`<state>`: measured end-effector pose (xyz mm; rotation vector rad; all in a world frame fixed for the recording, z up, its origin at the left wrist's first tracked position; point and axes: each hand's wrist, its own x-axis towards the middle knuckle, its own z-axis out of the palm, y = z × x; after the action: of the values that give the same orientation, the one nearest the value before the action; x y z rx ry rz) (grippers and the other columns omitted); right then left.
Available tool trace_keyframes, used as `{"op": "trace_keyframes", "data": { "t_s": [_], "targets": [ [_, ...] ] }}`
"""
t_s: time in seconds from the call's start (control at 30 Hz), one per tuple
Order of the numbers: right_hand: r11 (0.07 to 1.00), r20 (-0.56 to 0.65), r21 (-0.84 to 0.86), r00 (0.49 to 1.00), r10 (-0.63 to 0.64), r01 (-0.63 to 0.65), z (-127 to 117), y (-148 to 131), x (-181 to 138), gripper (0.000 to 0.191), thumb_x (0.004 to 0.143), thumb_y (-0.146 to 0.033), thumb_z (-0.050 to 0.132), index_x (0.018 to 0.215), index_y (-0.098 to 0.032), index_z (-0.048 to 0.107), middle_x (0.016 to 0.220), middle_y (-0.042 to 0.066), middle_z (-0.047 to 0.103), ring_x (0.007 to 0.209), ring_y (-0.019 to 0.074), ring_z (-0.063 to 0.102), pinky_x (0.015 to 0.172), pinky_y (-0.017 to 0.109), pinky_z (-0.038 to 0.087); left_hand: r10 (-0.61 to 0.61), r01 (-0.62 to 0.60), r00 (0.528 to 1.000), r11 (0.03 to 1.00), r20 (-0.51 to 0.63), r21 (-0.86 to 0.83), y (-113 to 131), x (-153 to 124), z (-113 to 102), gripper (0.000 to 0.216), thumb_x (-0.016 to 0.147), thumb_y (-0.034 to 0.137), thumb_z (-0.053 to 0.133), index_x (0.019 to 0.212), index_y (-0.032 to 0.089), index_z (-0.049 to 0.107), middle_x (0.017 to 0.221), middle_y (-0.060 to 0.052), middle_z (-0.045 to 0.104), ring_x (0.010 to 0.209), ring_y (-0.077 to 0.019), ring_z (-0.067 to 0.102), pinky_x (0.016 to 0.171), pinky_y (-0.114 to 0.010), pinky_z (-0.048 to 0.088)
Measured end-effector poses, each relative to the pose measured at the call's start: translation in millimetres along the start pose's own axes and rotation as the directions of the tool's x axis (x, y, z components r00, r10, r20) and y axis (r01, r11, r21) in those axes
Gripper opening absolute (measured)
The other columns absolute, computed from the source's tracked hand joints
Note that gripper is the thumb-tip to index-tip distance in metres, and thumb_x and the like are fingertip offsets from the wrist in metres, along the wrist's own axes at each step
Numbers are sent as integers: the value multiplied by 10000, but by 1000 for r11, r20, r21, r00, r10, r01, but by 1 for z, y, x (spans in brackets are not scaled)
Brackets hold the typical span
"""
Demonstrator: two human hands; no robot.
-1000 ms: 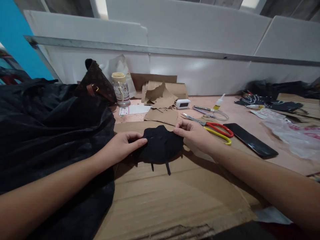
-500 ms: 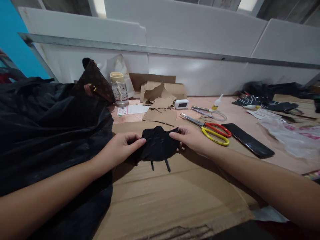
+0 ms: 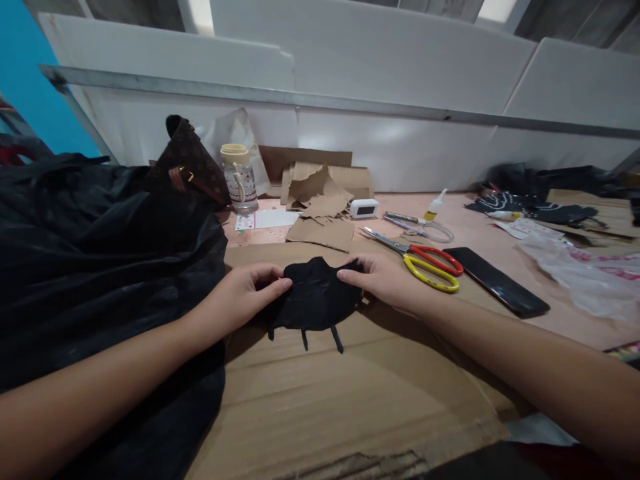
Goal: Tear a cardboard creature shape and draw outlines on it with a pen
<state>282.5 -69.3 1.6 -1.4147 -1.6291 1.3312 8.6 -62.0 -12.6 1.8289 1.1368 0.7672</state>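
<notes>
Pinching the black piece (image 3: 320,297) at opposite edges between my left hand (image 3: 250,288) and right hand (image 3: 384,280), I judge it light, soft, best gripped there.

A thin, rounded, black fabric-like piece (image 3: 317,298) extends over flat brown cardboard (image 3: 350,393), left of red-and-yellow-handled metal scissors (image 3: 406,249) and a rectangular black phone (image 3: 495,281).

The cutout (image 3: 320,293) is black, cardboard (image 3: 350,393) brown, scissor handles (image 3: 435,251) red and yellow.

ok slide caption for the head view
Left hand and right hand hold a black tabbed piece over corrugated cardboard, scissors nearby.
</notes>
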Motion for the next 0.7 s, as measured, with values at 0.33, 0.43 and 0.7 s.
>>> {"op": "trace_keyframes", "data": {
  "t_s": [0.33,0.43,0.7],
  "targets": [
    [1000,60,-9,998,-21,22,-5,6,1,280,872,-485,745,935,-213,732,612,-27,660,440,89,567,368,180,364,-124,135,990,972,69,-190,5,5,1,489,678,664,804,730,205,643,656,26,636,597,-131,567,545,-219,443],
    [1000,57,-17,998,-13,14,-2,2,0,206,867,-406,763,939,-219,718,650,-22,681,485,104,616,403,182,437,-112,119,992,978,52,-173,4,5,1,478,697,666,796,755,206,679,684,15,663,613,-138,583,552,-223,457],
    [1000,85,-4,996,26,-26,4,-7,-5,166,962,-350,640,886,-204,661,570,-50,627,441,91,589,398,168,438,-126,138,990,967,71,-214,4,4,-1,454,716,649,805,738,208,697,665,19,662,592,-127,570,541,-215,457]
  ]
}}
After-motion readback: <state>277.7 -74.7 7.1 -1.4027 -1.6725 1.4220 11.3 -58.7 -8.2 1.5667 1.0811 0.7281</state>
